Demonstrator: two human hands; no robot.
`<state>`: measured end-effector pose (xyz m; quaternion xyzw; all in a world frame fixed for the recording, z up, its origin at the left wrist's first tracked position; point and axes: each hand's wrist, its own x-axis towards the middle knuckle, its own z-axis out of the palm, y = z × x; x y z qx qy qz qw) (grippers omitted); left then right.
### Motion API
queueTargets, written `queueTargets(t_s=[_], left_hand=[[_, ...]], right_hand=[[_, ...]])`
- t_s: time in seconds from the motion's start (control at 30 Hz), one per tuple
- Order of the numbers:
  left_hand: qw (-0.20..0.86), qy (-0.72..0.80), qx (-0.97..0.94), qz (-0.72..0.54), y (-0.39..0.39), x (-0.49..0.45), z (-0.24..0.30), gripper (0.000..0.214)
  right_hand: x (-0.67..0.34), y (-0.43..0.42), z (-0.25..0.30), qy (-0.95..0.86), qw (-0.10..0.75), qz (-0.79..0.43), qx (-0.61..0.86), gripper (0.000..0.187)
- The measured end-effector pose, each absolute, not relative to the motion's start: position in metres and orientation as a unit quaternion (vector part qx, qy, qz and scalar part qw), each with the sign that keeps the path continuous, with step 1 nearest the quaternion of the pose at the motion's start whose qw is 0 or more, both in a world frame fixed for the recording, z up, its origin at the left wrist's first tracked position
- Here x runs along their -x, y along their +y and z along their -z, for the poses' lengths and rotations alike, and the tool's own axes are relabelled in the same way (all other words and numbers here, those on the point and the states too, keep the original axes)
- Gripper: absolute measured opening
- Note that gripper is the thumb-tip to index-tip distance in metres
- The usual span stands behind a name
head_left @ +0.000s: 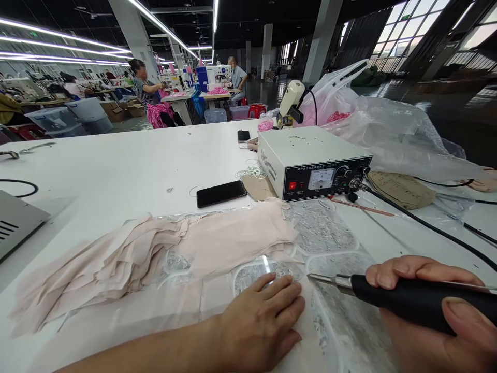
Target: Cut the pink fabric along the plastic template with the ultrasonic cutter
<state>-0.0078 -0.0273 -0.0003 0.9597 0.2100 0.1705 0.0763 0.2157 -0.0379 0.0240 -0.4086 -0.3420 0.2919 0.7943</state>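
Observation:
My left hand [262, 316] lies flat, fingers stretched out, pressing on a clear plastic template [248, 277] laid over thin pale pink fabric [182, 300]. My right hand [430, 311] is wrapped around the black handle of an ultrasonic cutter [404, 300], held low at the right. The cutter's narrow metal tip points left and meets the template's pale border, just right of my left fingertips. Whether it touches the cloth I cannot tell. Behind my left hand, a loose pile of cut pale pink fabric pieces [128, 259] spreads across the template.
A control box [322, 160] with a dial stands behind the template; a black cable [427, 223] runs from it to the right. Nearby are a phone [221, 194], cardboard pieces [402, 189] and plastic bags [396, 129]. Another grey box [19, 223] sits left. People work at sewing machines beyond.

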Motion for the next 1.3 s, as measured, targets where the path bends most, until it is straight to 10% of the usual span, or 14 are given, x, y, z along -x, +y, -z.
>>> queueTargets(t_s=[1.3], left_hand=[[0.045,0.193,-0.963,-0.184,-0.025,0.007,-0.001,0.036]], right_hand=[[-0.238,-0.041,-0.017,-0.399,0.782,-0.292,0.379,0.012]])
